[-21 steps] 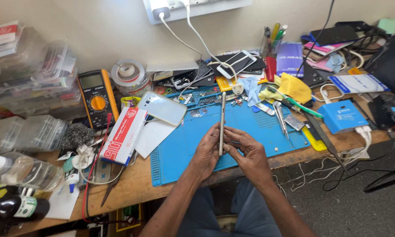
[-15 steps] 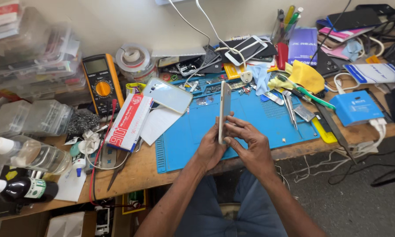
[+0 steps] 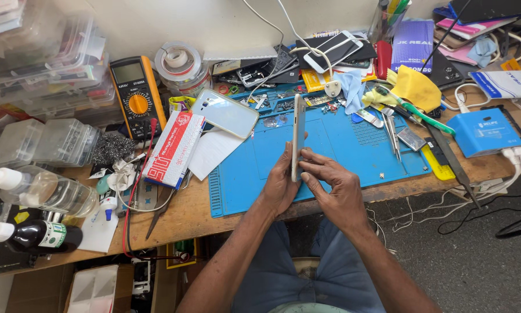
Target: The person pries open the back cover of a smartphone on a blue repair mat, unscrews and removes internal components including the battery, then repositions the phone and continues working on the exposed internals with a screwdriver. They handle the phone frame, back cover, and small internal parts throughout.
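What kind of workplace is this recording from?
Most likely a phone repair bench: a blue silicone work mat on a cluttered wooden table, a yellow multimeter, and both hands, left hand and right hand, holding a slim white phone edge-on.

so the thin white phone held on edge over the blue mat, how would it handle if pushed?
The thin white phone looks stiff and flat. Standing on its narrow edge, it would probably tip if the left hand and right hand let go. Its smooth sides look slippery.
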